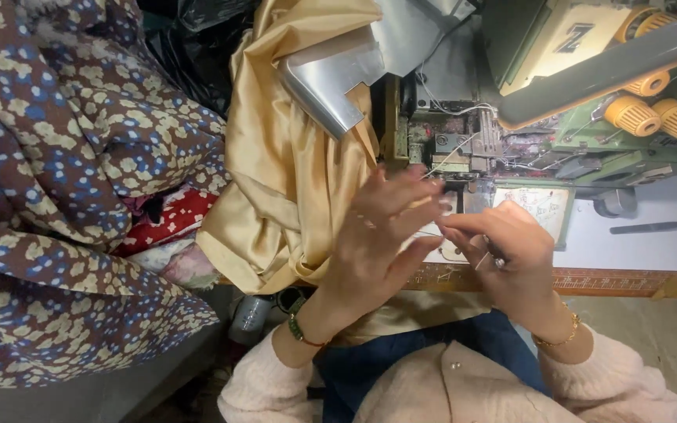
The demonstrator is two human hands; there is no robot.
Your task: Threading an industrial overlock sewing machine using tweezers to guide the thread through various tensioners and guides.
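Note:
My left hand [378,235] lies with fingers spread flat over the gold satin fabric [276,172], close in front of the needle area of the green overlock sewing machine [526,133]. My right hand [507,251] is closed beside it, pinching a small metal tool, likely tweezers [486,258], and a thin thread near the presser foot [452,184]. The two hands' fingertips nearly touch. What the tool's tip holds is too small to tell.
A large pile of brown cloth with blue and cream dots [56,180] fills the left. Red patterned cloth [170,219] lies under it. Yellow tension knobs [656,113] sit on the machine. A dark tool [656,226] lies on the white table [644,251], edged by a ruler strip [613,280].

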